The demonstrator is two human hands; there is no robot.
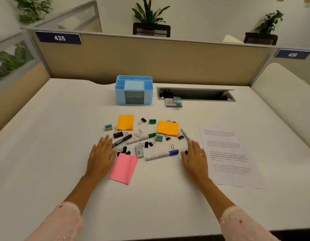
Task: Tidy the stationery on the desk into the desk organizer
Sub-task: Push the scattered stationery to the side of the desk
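Here, the loose stationery is spread on the white desk point(46, 136), well apart from the light blue plastic desk organizer point(134, 90) behind it. The blue-capped white marker point(162, 155) is judged light, stiff and smooth; its barrel middle is best pinched. Both the left hand point(102, 153) and the right hand point(196, 156) are flat, holding nothing.

One cam, worn on the head, looks fwd and down at the desk point(46, 127) from close up; partition wall point(150, 60) across the upper frame.
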